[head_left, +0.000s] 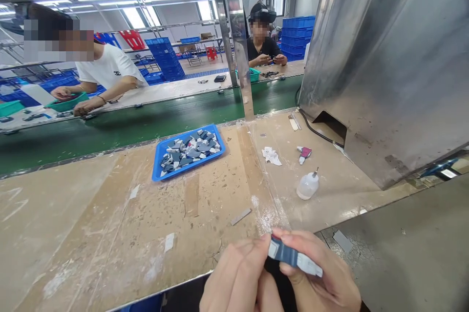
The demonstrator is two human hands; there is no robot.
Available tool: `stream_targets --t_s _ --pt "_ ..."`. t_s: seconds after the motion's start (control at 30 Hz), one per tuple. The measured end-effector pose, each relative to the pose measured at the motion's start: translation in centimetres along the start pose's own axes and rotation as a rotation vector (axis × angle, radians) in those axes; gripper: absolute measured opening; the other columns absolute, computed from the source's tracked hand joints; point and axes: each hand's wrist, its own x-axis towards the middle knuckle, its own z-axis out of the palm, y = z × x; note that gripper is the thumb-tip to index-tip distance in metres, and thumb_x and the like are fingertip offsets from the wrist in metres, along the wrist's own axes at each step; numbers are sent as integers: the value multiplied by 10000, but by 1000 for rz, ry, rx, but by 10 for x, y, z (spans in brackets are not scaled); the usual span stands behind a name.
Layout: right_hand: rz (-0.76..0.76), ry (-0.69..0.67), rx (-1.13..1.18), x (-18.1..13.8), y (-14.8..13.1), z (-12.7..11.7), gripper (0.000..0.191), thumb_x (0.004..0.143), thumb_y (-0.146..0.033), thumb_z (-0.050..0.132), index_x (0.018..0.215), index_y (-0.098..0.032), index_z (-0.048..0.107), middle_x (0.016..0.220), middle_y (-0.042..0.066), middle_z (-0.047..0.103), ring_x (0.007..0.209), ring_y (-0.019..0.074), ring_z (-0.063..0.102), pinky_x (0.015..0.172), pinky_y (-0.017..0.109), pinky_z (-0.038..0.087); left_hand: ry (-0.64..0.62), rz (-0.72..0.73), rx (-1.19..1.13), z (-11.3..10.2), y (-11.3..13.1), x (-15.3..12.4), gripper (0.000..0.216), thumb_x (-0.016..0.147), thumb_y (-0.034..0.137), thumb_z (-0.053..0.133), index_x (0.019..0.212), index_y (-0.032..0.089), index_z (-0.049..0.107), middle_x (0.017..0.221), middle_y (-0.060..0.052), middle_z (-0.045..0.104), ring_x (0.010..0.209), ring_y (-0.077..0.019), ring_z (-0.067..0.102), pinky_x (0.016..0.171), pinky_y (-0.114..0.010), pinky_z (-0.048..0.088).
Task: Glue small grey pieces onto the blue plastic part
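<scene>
Both hands, left [238,273] and right [324,273], pinch a small blue-and-white part [286,253] before the near edge of the tabletop [128,234], probably steadying it. A tray [156,165] of similar pieces [190,151] lies along the far edge, a bottle [308,186] nearer, presumably within reach.

Tan bench [91,214], worn, taped, smudged — blue tray [156,169] on it. Right of tray: crumpled white paper [271,156], maroon-and-white piece [305,153], squat bottle [307,186] standing, metal housing [373,68] farthest. Front-right of tray: flat grey strip [241,217]. In front of tray — white scrap [169,242], lying flat.
</scene>
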Motion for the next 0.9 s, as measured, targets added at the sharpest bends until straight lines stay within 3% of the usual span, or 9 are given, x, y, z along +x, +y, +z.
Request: stream_targets --t_s 0.2,0.37,0.57,0.63,0.77,0.83,0.9 --pt "-2 -53 17 -2 7 -1 195 945 -124 653 1130 -174 689 1021 75 769 901 184 753 817 230 620 -18 -42 -48 5 2 0 320 780 -144 532 773 137 684 698 11 661 649 -101 643 611 -224 542" --pt "46 11 -12 3 7 -7 280 873 -62 699 1115 -201 713 1024 52 776 877 185 752 785 227 627 -136 -30 -53 6 0 -6 296 791 -92 567 925 143 686 772 -18 689 722 -133 660 662 -247 557" --pt "97 -190 58 21 12 -19 307 855 -60 693 1119 -212 724 976 54 786 815 186 747 722 241 639 -335 -21 111 1 -4 -14 232 877 73 585 1094 139 634 936 -79 700 888 -194 676 772 -285 547" --pt "85 -202 59 27 11 -18 238 863 -59 662 1040 -196 743 867 51 779 715 172 723 650 239 630 -398 2 125 -2 -6 -14 209 911 113 596 1118 135 618 920 -73 685 848 -186 669 745 -274 531" --pt "88 -225 62 28 9 -13 159 887 -98 662 977 -174 767 741 53 750 610 160 699 563 210 600 -409 81 238 -5 -11 -14 101 971 167 599 1065 144 624 757 -13 624 673 -147 614 639 -252 469" --pt "148 -225 68 24 10 -12 208 871 -115 703 1047 -201 770 812 54 779 671 162 744 618 175 616 -404 92 235 -5 -15 -14 93 988 207 588 1046 146 627 721 -6 606 641 -145 599 604 -252 443" --pt "234 -222 99 19 11 -13 390 857 -114 727 1216 -266 714 930 29 801 794 163 777 741 153 619 -382 87 179 -5 -18 -13 110 1002 236 569 1011 148 635 725 -18 621 638 -144 611 592 -246 440"
